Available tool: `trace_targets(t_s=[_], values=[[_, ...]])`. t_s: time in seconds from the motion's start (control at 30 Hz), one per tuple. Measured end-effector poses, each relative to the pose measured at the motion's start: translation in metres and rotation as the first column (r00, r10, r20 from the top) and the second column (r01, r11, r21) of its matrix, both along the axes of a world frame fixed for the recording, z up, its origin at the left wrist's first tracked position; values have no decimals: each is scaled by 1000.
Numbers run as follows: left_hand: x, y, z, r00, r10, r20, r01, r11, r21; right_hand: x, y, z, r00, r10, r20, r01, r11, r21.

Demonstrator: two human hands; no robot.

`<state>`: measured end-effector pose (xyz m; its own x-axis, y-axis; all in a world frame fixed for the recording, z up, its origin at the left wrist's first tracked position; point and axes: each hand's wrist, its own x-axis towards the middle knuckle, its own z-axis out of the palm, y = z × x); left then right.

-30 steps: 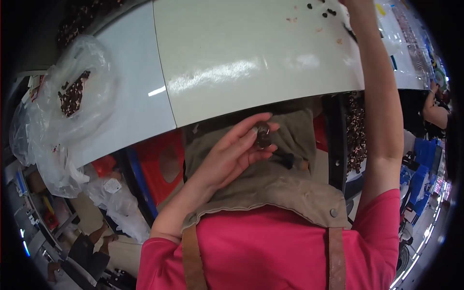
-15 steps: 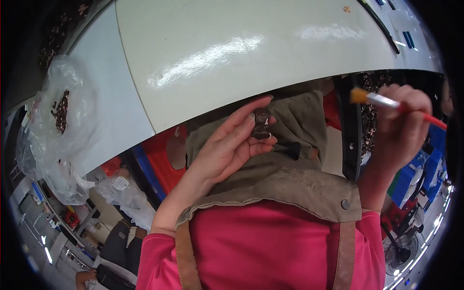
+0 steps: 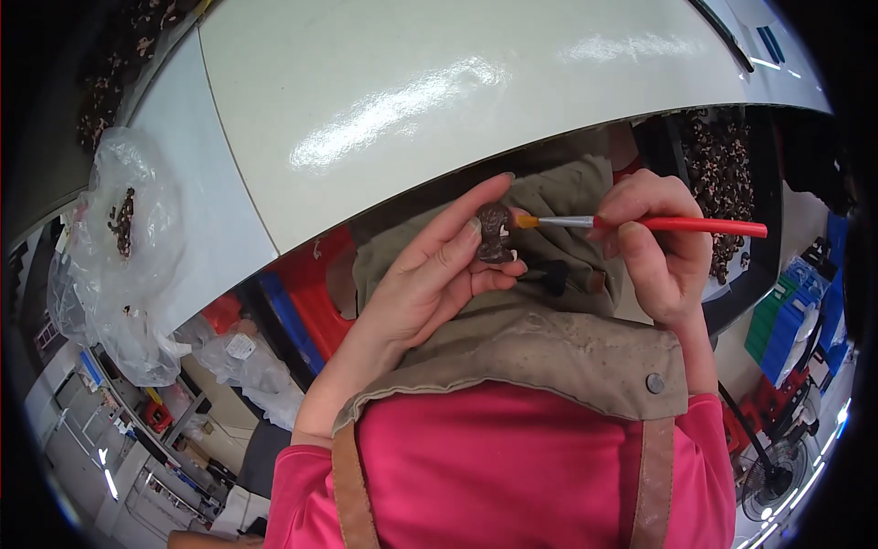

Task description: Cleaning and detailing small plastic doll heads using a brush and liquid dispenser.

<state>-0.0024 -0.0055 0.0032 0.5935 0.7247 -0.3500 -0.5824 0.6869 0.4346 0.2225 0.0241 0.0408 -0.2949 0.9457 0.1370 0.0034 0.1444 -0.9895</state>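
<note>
My left hand (image 3: 439, 261) holds a small dark-brown figurine (image 3: 495, 229) over my lap, thumb on one side and fingers behind it. A few pale spots show on the figurine's right side and lower edge. In a pinch, my right hand (image 3: 663, 242) grips a paintbrush (image 3: 704, 224) with a red handle and a silver collar. The brush's yellowish bristles reach the figurine's right side and seem to touch it. Part of the figurine is hidden by my left fingers.
A pale table (image 3: 384, 82) spans the far side. At right, a black tray (image 3: 766, 238) holds many small brown and pale pieces. To the left lies a clear plastic bag (image 3: 137, 274) with similar pieces inside. A fan (image 3: 777, 480) stands at lower right.
My right hand has swung in from the right with the paintbrush, bringing its bristles to the figurine. The left hand keeps its hold on the figurine, nearly in the same place.
</note>
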Motion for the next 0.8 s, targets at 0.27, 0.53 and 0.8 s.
trace_targets(t_s=[0.27, 0.53, 0.8], values=[[0, -1, -4, 1000, -1, 11, 1, 1000, 15, 2, -4, -5, 1000, -2, 8, 2, 1000, 3], [1, -3, -6, 1000, 4, -2, -4, 1000, 15, -10, -2, -3, 996, 84, 43, -84, 996, 0], [0, -8, -11, 1000, 13, -18, -12, 999, 53, 12, 0, -3, 980, 22, 195, -22, 1000, -2]])
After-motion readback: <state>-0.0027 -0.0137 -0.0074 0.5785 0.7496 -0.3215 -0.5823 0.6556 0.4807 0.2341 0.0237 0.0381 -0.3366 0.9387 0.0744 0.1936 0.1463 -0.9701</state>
